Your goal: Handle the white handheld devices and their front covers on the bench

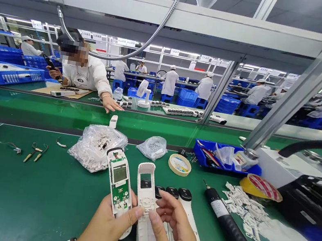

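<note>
**Hands on two halves of a handset, low over the worktop**

Your left hand (105,227) is closed around the lower end of the open handset half (119,183), thumb across its front, so the green circuit board and small screen face up at you. Your right hand (175,235) is loosely curled, fingertips and thumb pinching the white front cover (146,205) just beside it; the two parts sit side by side, nearly touching, just above the green worktop (26,196).

Both pieces look light and rigid, thin moulded plastic with smooth, somewhat slippery faces. The board half is likely the delicate one: grip it by the plastic edges, as you do now, and stay off the screen and the bare board. The cover probably flexes a little around its window opening, so take it along its sides.

More white handsets (184,197) lie under your right hand. A black electric screwdriver (234,233) rests to the right, a tape roll (179,164) and two plastic bags of small parts (97,146) lie beyond.
</note>
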`<state>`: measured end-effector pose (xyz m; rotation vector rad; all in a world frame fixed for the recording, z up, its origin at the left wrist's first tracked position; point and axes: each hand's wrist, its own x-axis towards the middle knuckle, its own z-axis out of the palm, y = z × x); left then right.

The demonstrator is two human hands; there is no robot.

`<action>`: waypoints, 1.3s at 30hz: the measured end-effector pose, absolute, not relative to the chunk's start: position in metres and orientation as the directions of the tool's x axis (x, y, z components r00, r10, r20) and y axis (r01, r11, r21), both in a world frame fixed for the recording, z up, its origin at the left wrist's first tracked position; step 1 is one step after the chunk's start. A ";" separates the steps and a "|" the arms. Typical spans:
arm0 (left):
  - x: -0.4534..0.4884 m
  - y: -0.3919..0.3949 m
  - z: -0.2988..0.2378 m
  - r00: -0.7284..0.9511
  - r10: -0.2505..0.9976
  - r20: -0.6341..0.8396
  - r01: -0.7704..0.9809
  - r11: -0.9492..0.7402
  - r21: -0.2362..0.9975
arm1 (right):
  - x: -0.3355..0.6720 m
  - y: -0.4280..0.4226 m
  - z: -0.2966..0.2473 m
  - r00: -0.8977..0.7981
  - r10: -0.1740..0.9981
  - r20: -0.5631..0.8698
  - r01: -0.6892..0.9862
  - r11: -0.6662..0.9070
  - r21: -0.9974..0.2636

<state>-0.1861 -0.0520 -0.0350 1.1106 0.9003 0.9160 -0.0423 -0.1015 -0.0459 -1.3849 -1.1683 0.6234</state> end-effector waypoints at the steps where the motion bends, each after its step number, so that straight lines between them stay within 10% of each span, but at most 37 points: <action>1: -0.186 -0.052 -0.035 0.356 0.927 -0.117 -0.145 0.179 0.973 | -0.044 -0.102 -0.046 0.367 0.904 0.217 0.245 0.130 -0.961; 13: -0.179 -0.064 -0.036 0.226 0.973 0.054 -0.254 0.006 0.967 | -0.037 -0.102 -0.050 0.416 0.909 -0.009 -0.307 0.131 -0.943; 19: -0.191 -0.053 -0.043 0.289 0.957 -0.014 -0.049 0.029 0.998 | -0.012 -0.107 -0.048 -0.051 0.998 0.036 -0.935 -0.035 -0.352; 24: -0.192 -0.051 -0.051 0.350 0.937 -0.028 0.048 0.012 0.999 | -0.006 -0.112 -0.050 -0.169 0.964 0.206 -0.980 -0.143 -0.134; 39: -0.191 -0.047 -0.054 0.382 0.921 -0.071 0.085 0.042 0.996 | -0.004 -0.110 -0.055 -0.211 0.937 0.277 -0.977 -0.191 -0.099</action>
